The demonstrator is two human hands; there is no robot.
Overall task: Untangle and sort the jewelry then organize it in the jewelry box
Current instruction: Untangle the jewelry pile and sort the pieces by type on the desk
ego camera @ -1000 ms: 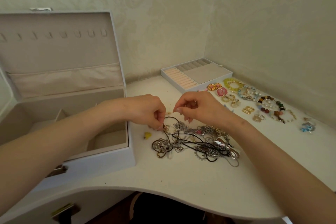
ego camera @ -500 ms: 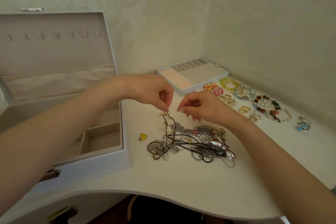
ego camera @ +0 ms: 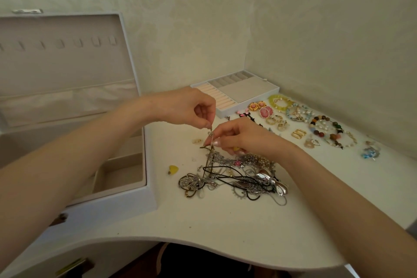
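Observation:
A tangle of silver chains and black cords [ego camera: 234,178] lies on the white table in front of me. My left hand [ego camera: 189,108] pinches the top end of a thin chain [ego camera: 211,137] and holds it up above the heap. My right hand [ego camera: 241,136] pinches the same chain a little lower, just right of the left fingertips. The chain runs down from both hands into the tangle. The open white jewelry box [ego camera: 126,198] stands at the left with its lid upright.
A removable ring tray [ego camera: 246,93] sits at the back by the wall corner. Sorted earrings and bead bracelets [ego camera: 316,122] lie in rows at the right. A yellow heart charm [ego camera: 173,169] and small loose bits lie left of the tangle. The curved table edge [ego camera: 203,241] is close to me.
Both hands have risen from the heap. My left hand has lifted the chain's end upward, and my right hand has moved in beneath it onto the same chain.

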